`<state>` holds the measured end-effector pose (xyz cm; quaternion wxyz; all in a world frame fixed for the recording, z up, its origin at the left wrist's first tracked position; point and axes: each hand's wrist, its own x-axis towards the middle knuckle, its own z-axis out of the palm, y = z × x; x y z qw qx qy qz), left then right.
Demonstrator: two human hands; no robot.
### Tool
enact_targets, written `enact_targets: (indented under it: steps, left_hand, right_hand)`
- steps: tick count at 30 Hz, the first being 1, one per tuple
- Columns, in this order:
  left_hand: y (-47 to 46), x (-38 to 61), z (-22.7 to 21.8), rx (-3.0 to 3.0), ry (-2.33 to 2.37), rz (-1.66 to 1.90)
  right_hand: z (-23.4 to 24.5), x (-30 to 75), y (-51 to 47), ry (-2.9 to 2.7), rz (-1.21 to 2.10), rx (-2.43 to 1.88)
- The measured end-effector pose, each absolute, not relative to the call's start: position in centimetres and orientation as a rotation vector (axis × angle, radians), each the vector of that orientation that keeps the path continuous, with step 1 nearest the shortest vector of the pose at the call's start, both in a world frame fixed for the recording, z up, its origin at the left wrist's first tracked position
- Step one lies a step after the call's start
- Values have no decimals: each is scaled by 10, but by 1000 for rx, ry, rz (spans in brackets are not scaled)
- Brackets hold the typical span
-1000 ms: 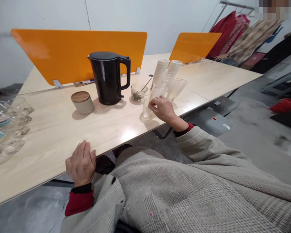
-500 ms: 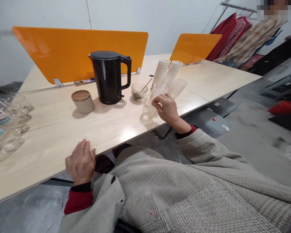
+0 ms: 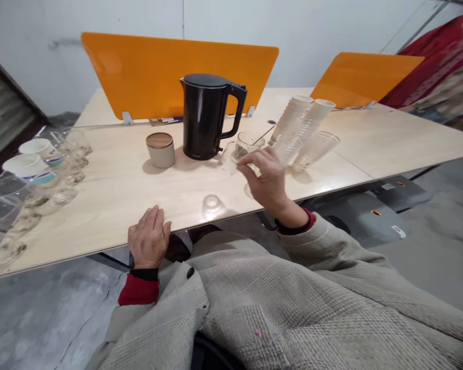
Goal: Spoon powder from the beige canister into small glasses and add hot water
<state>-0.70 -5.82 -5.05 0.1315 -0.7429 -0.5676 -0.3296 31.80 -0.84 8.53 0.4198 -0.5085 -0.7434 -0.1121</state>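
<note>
My right hand (image 3: 266, 180) is raised over the light wooden table (image 3: 111, 190), its fingers around a clear drinking glass (image 3: 249, 189) that is mostly hidden and blurred. Just behind the fingers stands a glass cup (image 3: 249, 141) with a thin stirrer in it. Another clear glass (image 3: 212, 206) stands near the table's front edge, between my hands. My left hand (image 3: 149, 237) rests flat at that edge, fingers apart, holding nothing. A black electric kettle (image 3: 202, 121) and a lidded beige canister (image 3: 160, 150) stand farther back.
Two stacks of clear and white cups (image 3: 291, 121) lean at the right of the glass cup. Several glasses and white-rimmed cups (image 3: 61, 174) stand at the left end. Orange dividers (image 3: 173, 72) line the table's back. Grey floor lies below the front edge.
My view has swung left, so everything sits farther right in the frame. My right hand has shifted left along the table, and a glass now shows near the front edge.
</note>
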Motion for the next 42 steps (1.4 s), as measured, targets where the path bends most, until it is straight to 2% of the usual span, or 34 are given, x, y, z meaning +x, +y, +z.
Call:
enact_targets:
  steps: [10,20,33,37,42]
  left_hand:
    - [-60,-6,-50,-2146,-1636,-929]
    - [-62,-4,-51,-2162,-1684,-916]
    - [-62,-4,-50,-2146,-1646,-903]
    - [-62,-4,-50,-2145,-1630,-892]
    - [-62,-5,-51,-2147,-1622,-923]
  right_hand:
    - [38,213,38,-2091,17,-965]
    - [28,182,52,-2221,52,-1029]
    - [30,179,61,-2223,25,-1035]
    - [48,199,70,-2129,-32,-1006]
    - [73,196,115,-2054,-31,-1199]
